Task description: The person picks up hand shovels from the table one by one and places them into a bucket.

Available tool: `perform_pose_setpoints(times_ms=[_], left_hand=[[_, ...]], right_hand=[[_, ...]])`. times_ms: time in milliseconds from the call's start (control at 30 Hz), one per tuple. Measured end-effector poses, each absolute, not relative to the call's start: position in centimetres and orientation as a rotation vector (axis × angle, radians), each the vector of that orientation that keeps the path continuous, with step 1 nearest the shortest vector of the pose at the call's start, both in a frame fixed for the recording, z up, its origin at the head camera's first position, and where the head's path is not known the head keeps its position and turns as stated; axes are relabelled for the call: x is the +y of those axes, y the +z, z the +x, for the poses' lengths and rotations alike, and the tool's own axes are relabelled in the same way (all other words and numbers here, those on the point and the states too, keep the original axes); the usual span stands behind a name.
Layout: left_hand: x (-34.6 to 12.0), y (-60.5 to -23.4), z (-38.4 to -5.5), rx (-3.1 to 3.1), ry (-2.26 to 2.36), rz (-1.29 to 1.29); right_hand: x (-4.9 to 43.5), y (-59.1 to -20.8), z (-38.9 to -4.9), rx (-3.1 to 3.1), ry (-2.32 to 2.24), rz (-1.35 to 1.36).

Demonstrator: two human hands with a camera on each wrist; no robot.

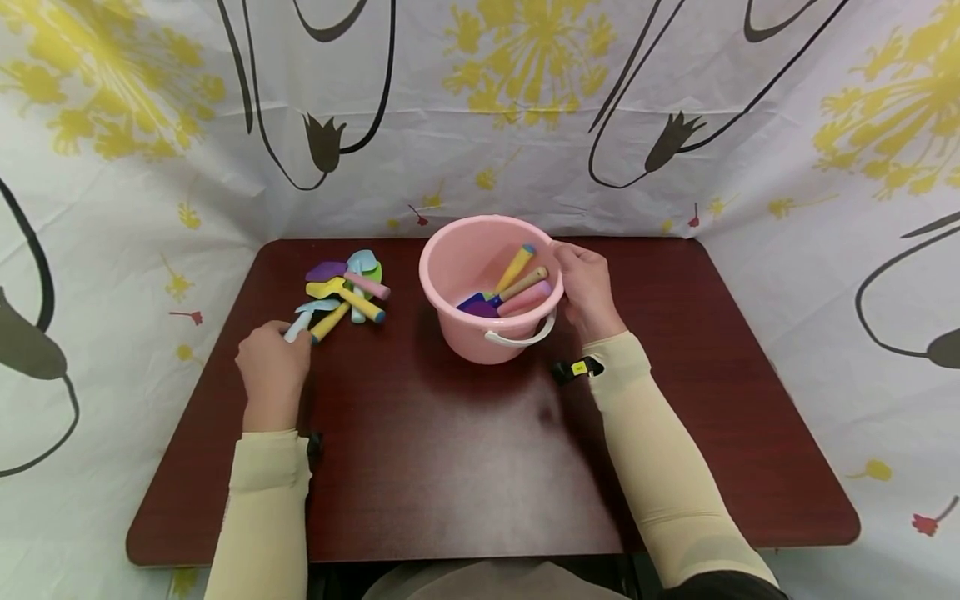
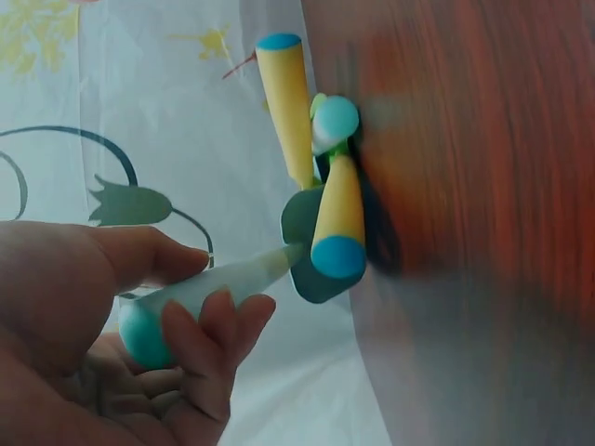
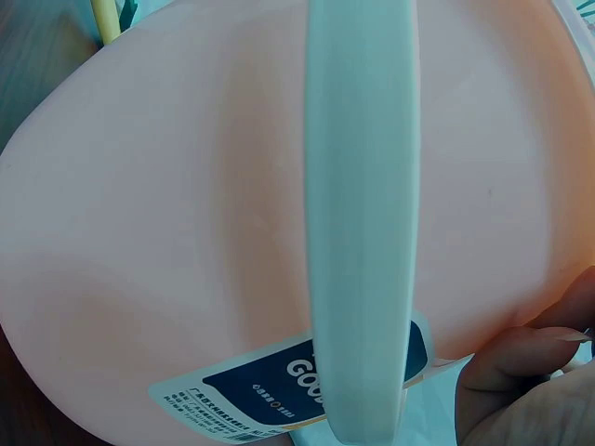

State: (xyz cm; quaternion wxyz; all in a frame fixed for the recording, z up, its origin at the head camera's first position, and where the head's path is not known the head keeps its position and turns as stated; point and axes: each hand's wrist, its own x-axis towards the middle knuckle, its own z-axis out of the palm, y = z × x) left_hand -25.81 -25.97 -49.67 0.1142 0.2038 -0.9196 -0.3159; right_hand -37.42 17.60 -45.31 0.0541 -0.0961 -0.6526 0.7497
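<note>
My left hand (image 1: 273, 367) grips a small toy garden tool (image 2: 232, 283) by its pale handle, which has a teal end. Its flat light-blue head overlaps a yellow handle (image 2: 340, 214) in the left wrist view. More toy garden tools lie in a pile just beyond: a purple-headed one with a pink handle (image 1: 367, 285) and a yellow one (image 1: 345, 292) among them. With my right hand (image 1: 588, 287) I hold the rim of a pink bucket (image 1: 480, 337) on its right side. Several toy tools (image 1: 517, 287) lean inside the bucket, handles up.
The bucket's white handle (image 1: 521, 340) hangs down at its front, and a label (image 3: 279, 386) shows on its wall. The dark red-brown table (image 1: 465, 467) has rounded front corners. A patterned white cloth (image 1: 480, 167) hangs around the back and sides.
</note>
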Motion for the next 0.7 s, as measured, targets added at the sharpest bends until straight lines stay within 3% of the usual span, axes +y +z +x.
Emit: perform_pose_setpoints(times_ms=[700], left_hand=[[-26.91, -48.87, -26.28, -2.312, -0.917, 0.478]], right_hand=[[17.56, -45.31, -37.27, -1.966, 2.285, -0.257]])
